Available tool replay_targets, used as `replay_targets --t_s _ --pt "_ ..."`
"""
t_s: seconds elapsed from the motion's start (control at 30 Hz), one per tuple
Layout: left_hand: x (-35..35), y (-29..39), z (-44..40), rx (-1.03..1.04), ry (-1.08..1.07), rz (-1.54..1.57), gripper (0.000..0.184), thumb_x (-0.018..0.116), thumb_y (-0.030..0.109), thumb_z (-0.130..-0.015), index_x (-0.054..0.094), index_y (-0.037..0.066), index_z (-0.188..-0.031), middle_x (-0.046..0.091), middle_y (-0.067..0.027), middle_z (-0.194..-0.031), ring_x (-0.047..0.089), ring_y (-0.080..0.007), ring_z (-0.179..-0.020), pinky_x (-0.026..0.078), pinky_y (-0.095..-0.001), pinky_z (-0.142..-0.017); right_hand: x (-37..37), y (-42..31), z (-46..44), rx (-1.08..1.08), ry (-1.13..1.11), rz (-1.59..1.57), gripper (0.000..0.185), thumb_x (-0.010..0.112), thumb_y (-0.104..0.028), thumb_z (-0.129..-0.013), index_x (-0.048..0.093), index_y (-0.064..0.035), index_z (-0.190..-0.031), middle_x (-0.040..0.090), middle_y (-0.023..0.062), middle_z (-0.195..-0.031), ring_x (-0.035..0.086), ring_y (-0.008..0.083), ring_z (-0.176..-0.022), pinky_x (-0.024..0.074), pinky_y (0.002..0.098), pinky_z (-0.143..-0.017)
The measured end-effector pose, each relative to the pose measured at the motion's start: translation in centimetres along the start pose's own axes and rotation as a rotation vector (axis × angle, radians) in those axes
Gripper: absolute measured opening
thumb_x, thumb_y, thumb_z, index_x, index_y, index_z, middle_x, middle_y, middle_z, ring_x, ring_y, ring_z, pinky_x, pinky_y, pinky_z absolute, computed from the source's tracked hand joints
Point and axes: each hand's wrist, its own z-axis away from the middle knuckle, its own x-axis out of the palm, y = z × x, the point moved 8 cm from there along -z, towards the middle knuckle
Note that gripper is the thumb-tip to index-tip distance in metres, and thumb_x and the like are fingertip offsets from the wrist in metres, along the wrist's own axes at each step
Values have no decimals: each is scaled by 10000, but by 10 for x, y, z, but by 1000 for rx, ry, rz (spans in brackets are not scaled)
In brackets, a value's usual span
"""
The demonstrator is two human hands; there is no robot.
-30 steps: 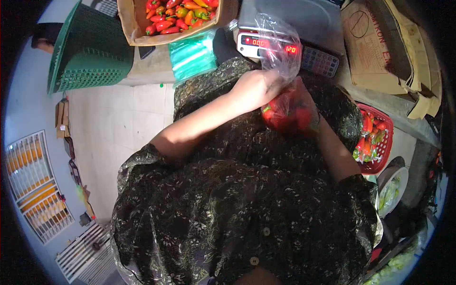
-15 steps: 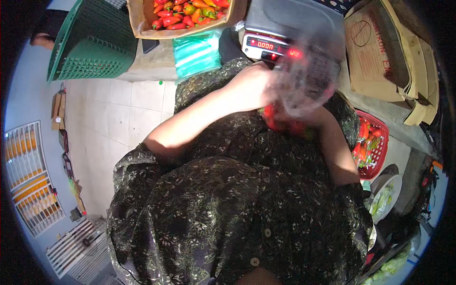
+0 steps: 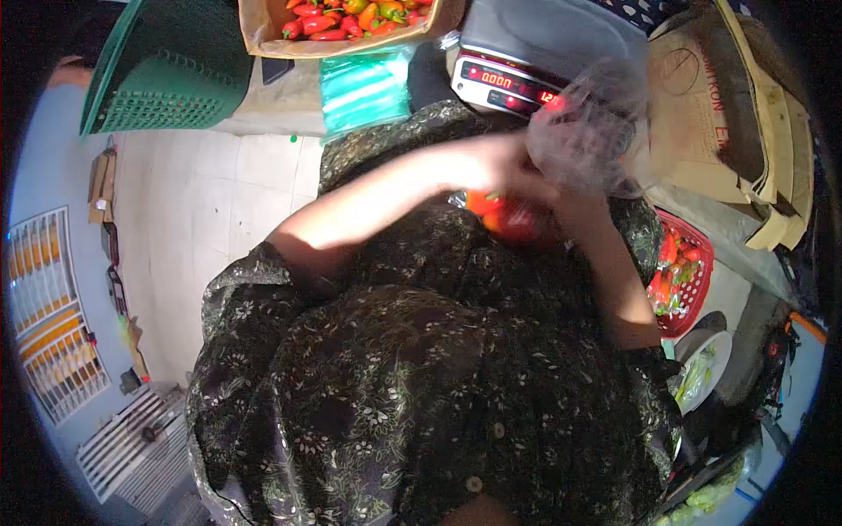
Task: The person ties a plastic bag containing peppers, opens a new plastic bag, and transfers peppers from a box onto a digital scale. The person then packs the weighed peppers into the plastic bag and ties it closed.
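A clear plastic bag (image 3: 589,123) is bunched at its neck between my hands, its loose top flaring up in front of the scale. The filled lower part, with red peppers (image 3: 510,217) inside, hangs beneath my hands close to my patterned shirt. My left hand (image 3: 502,165) is closed at the bag's neck, its fingers smeared by motion. Around the same neck, from the right, my right hand (image 3: 568,200) is closed, partly hidden by the plastic. Just beyond the hands stands a digital scale (image 3: 548,35) with lit red digits; the bag's top partly covers its display.
A cardboard box (image 3: 351,46) of red and orange peppers stands at the back, beside a green basket (image 3: 171,92), a phone (image 3: 276,70) and green plastic packaging (image 3: 364,88). To the right are an open carton (image 3: 688,123), a red basket (image 3: 697,302) of peppers and a white bowl (image 3: 724,364).
My left hand has shifted slightly right across the bag's neck. The peppers in the bag show more to the left, and the bag's loose top has moved right. The view has tilted slightly.
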Motion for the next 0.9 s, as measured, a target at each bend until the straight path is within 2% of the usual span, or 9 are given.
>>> replay_targets --t_s 0.1,0.2,0.33,0.4,0.47,0.5,0.63,0.77,0.9 --pt "18 -24 11 -223 -205 -10 512 732 162 -780 518 -14 -1210 606 -75 -1118 533 -151 -1045 436 -313 -909 8 17 11 225 -96 -134 319 483 -204 -853 570 -130 -1152 539 126 -1178 511 320 -1088 418 453 -913" --pt "24 -41 11 -317 -309 18 439 718 207 -795 582 -17 -1147 634 -63 -1077 545 -138 -1031 434 -303 -908 2 22 5 174 42 -272 351 493 -235 -855 546 -112 -1179 535 128 -1177 490 313 -1111 427 436 -912" --pt "22 -27 7 -2 -199 -120 357 653 244 -841 608 22 -1117 653 -103 -1041 597 -187 -988 460 -328 -870 -8 -2 -18 7 -51 211 417 522 -274 -860 513 -64 -1220 543 137 -1165 496 278 -1112 421 391 -937" --pt "21 -29 2 105 -121 -413 289 616 176 -869 597 32 -1119 628 -141 -1114 597 -237 -1020 462 -360 -884 -6 13 -17 143 -67 -156 450 546 -271 -861 493 -49 -1249 540 137 -1187 502 245 -1118 410 371 -957" --pt "13 -35 -1 27 -23 -438 289 566 199 -894 588 35 -1130 620 -149 -1132 587 -264 -1043 445 -375 -907 25 50 1 550 -61 -1213 482 578 -251 -858 474 -43 -1280 532 132 -1225 509 210 -1120 398 356 -977" --pt "9 -34 -2 -14 27 -450 291 541 211 -906 584 37 -1136 616 -153 -1141 582 -278 -1055 437 -383 -919 27 49 8 538 -133 -1237 560 621 -296 -833 449 -38 -1299 528 122 -1243 497 205 -1142 398 350 -975" --pt "27 24 11 528 360 -1354 197 546 123 -823 616 34 -984 611 -109 -932 596 -257 -882 469 -369 -802 47 34 42 577 -408 -1251 754 743 -387 -749 418 -33 -1330 518 103 -1277 476 210 -1181 398 341 -974" --pt "33 34 7 662 157 -1056 186 568 98 -779 611 59 -955 577 -75 -924 569 -254 -870 466 -369 -741 41 15 46 586 -502 -1252 695 745 -371 -752 466 -32 -1291 541 109 -1249 500 209 -1155 405 343 -970" --pt "41 41 0 583 -110 -946 153 578 217 -774 603 121 -891 602 -39 -827 589 -221 -811 405 -403 -804 30 4 31 405 -565 -889 605 706 -362 -791 504 -27 -1253 563 117 -1220 523 206 -1129 412 346 -963"
